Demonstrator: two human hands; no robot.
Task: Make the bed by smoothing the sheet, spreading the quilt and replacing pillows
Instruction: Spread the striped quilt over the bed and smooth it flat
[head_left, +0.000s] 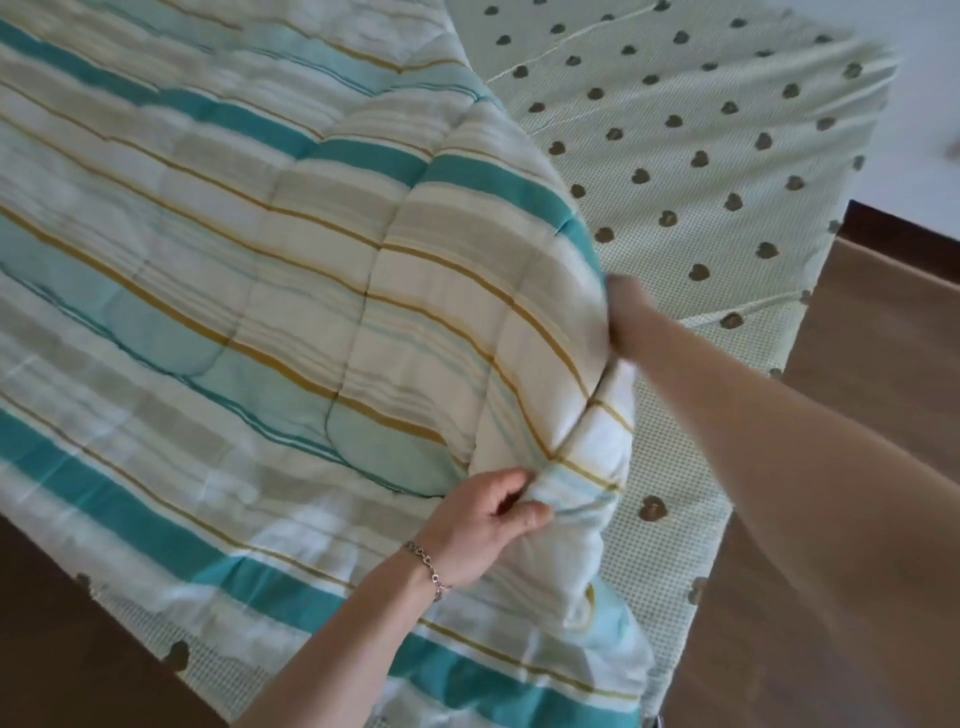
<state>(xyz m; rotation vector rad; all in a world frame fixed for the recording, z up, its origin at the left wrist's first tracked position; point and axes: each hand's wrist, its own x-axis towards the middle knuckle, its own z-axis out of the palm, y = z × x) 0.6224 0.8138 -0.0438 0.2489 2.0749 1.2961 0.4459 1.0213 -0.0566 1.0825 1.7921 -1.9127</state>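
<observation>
A striped quilt in teal, beige, white and mustard covers the left and middle of the bed, its right edge folded over in a thick roll. My left hand, with a bracelet on the wrist, pinches the quilt's folded edge near the bed's near side. My right hand reaches further along the same edge and grips it, its fingers partly hidden behind the fabric. The pale green sheet with dark heart shapes lies bare on the right part of the bed. No pillows are in view.
Dark brown wooden floor shows on the right of the bed and at the lower left corner. A white wall rises at the far right behind the bed's corner.
</observation>
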